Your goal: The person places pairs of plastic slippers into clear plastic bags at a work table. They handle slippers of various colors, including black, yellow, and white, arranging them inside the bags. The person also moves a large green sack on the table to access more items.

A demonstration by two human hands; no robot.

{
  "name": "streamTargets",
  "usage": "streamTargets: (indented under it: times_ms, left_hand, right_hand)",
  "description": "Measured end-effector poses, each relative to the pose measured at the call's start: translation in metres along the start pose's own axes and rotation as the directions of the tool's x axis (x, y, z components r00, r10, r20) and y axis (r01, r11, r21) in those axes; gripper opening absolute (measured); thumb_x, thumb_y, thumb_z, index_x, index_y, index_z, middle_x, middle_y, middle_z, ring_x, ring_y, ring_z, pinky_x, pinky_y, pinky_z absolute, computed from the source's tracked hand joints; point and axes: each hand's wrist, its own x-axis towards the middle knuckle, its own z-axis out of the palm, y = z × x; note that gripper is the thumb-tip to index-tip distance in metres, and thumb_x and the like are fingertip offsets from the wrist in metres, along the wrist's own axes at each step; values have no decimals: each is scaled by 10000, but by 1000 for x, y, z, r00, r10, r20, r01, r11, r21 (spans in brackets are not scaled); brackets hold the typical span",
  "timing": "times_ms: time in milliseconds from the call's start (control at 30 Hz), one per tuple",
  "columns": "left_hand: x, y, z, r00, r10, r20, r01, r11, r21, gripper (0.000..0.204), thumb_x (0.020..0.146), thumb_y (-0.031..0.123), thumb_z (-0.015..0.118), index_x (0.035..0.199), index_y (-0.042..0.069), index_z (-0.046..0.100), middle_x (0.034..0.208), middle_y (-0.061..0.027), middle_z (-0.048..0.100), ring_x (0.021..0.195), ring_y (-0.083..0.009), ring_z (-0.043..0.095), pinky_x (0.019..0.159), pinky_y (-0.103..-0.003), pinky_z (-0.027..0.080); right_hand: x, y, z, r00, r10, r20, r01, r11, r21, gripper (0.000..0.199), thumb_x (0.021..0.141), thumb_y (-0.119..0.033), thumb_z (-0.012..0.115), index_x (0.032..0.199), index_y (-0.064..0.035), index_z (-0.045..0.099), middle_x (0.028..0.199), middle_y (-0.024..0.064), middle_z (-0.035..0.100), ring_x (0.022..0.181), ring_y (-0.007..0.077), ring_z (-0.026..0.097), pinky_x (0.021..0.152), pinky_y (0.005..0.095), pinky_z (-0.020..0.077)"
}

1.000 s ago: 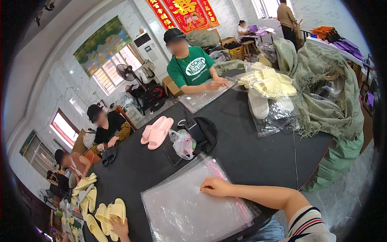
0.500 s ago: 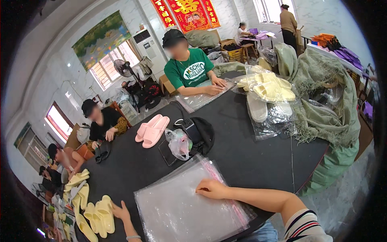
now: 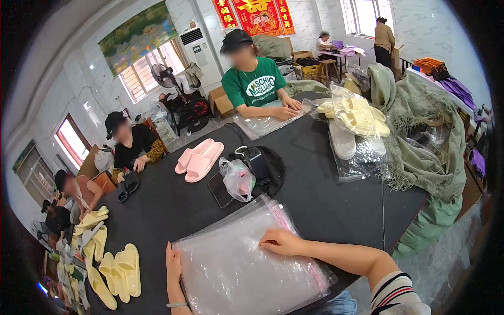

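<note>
A stack of clear plastic bags [image 3: 226, 268] with pink-edged strips lies on the black table right in front of me. My right hand [image 3: 282, 242] rests on top of the stack, its fingers curled together; whether they pinch the film is hidden. At the stack's left edge is my left hand [image 3: 173, 262], fingers stretched out and touching or almost touching the bags. Left of it lie pale yellow slippers [image 3: 128, 270] in a row. A pair of pink slippers [image 3: 199, 160] sits farther off, beyond the stack.
A knotted clear bag [image 3: 237, 178], a phone [image 3: 219, 190] and a dark device [image 3: 255, 163] lie just beyond the stack. Bagged yellow slippers [image 3: 357, 118] are at the far right by green sacking [image 3: 428, 131]. Co-workers sit across the table [image 3: 336, 210] and to the left.
My left hand has moved right, away from the yellow slippers to the stack's left edge. My right hand stays on the bags. The view has shifted slightly.
</note>
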Motion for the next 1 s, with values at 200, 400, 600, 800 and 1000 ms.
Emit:
streamTargets:
  times_ms: [200,400,600,800,1000]
  left_hand:
    - [-9,40,11,994,-105,22,106,992,-72,593,957,246,508,1425,-31,274,1447,-160,344,1236,-212,428,1041,-311,325]
    - [-1,8,5,999,-24,22,24,999,32,552,968,212,480,1422,-31,279,1457,-170,330,1305,-241,371,1068,-325,296]
    - [0,26,7,998,-40,49,40,999,-3,545,968,205,476,1423,-21,281,1471,-173,312,1345,-255,321,1096,-336,260]
    - [-1,15,13,999,-15,39,18,997,-69,605,977,227,458,1467,19,170,1510,-165,231,1395,-267,228,1122,-361,209]
    - [-7,30,24,998,-44,44,50,991,-124,666,970,260,479,1482,44,112,1538,-150,155,1422,-259,147,1138,-375,152]
  right_hand:
    - [-2,-2,-1,1000,26,17,-26,1000,1,151,872,-155,605,934,-33,668,863,122,621,775,249,603,694,332,475]
    - [0,3,2,1000,2,19,-1,1000,-11,142,868,-152,611,928,-38,672,864,123,618,788,243,599,695,321,472]
    - [2,8,-1,991,119,59,-133,901,414,181,889,-152,614,1029,-38,635,931,35,611,841,156,580,754,283,461]
    - [12,30,-56,898,226,-377,-28,886,463,390,886,-166,631,1234,-43,502,1207,55,527,1106,144,491,945,281,383]
    - [13,43,-66,766,541,-346,-215,723,656,728,896,-250,601,1455,-23,193,1477,200,259,1385,275,231,1116,359,202]
